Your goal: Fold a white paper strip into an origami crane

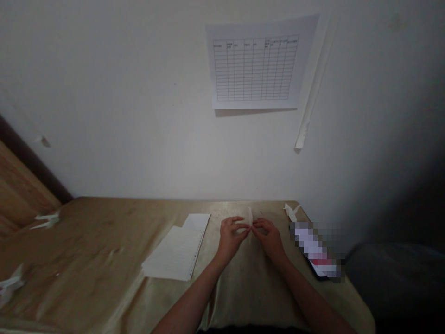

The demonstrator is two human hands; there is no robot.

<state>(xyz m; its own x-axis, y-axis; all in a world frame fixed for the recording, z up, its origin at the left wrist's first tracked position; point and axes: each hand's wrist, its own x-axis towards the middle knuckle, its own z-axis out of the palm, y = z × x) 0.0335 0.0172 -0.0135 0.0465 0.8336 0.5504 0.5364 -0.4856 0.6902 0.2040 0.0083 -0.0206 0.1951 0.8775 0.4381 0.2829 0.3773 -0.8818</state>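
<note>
Over the cloth-covered table, my left hand (230, 237) and my right hand (270, 239) meet with thumbs and fingertips pinched together. Between them stands a narrow, pale strip of paper (250, 214), its upper end rising above the fingers. Both hands grip it low down; how it is folded is too small to make out. Left of my left hand lie white ruled paper sheets (174, 255), overlapping one another. Beyond my right hand, near the table's far right corner, rests a white folded-paper piece (291, 212) with pointed ends.
A phone-like device (318, 269), partly blurred out, lies along the right edge of the table (104, 260). Folded-paper pieces (50, 219) also sit at the left. A printed grid sheet (255, 69) hangs on the wall behind, and wooden furniture (24, 185) stands far left.
</note>
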